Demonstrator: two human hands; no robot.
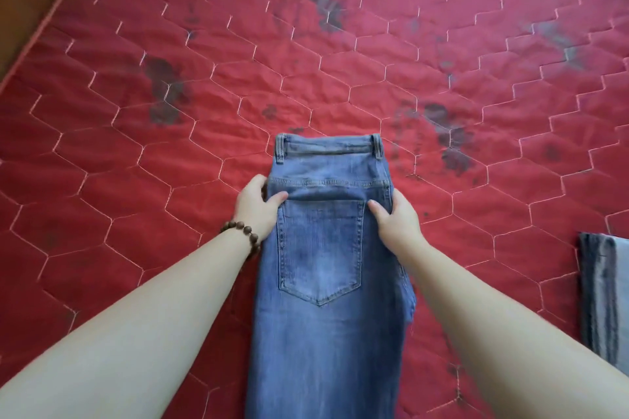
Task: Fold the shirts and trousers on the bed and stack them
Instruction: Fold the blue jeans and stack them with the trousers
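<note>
Jeans [323,248] on red quilted mattress [136,146], halved lengthwise, back pocket up, waistband far end. Left hand [257,202] and right hand [396,218] pinch side edges below waistband. Crosswise folds remain. Folded striped garment [604,296] at right edge, likely stack start.

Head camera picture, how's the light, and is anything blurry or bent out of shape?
Head view: soft, even daylight, no glare or hard shadows; jeans and both hands, left and right, fairly sharp; striped folded cloth at the right edge smeared; wide-angle lens curves the red mattress edge and stretches the forearms.
</note>
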